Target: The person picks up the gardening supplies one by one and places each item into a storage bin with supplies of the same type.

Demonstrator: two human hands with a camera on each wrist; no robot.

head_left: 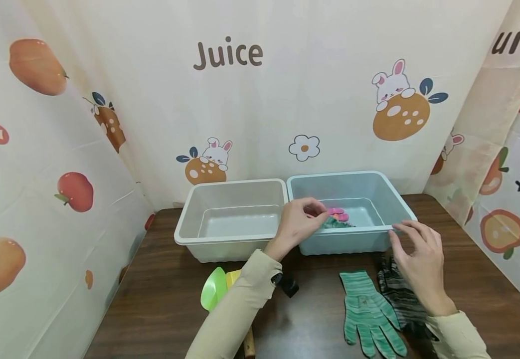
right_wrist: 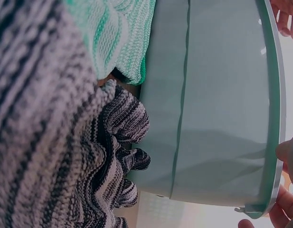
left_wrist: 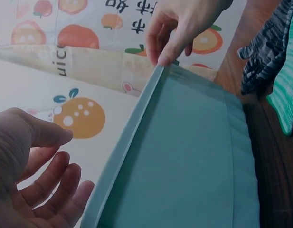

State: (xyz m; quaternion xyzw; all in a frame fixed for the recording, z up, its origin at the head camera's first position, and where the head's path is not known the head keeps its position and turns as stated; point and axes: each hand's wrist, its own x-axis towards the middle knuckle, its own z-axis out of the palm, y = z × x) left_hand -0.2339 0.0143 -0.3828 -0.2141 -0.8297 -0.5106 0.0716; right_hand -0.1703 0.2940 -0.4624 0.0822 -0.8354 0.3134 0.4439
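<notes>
My left hand (head_left: 300, 222) is over the left front part of the light blue plastic bin (head_left: 347, 243). Its fingers are loosely bent with nothing between them in the left wrist view. At the bin's front right corner, my right hand (head_left: 423, 262) pinches the rim between thumb and fingers. Inside the bin lie pink items (head_left: 341, 217) and a green piece (head_left: 336, 223), partly hidden by the front wall and my left hand. A green knitted glove (head_left: 367, 309) lies flat before the bin. Beside it is a black-and-grey knitted glove (head_left: 399, 291), partly covered by my right arm.
A pale grey bin (head_left: 228, 244) stands to the left of the blue one. On the table (head_left: 152, 304), a bright green scoop-like tool (head_left: 214, 289) and a yellow tool (head_left: 233, 277) lie partly under my left forearm. A printed curtain (head_left: 251, 109) encloses the back and sides.
</notes>
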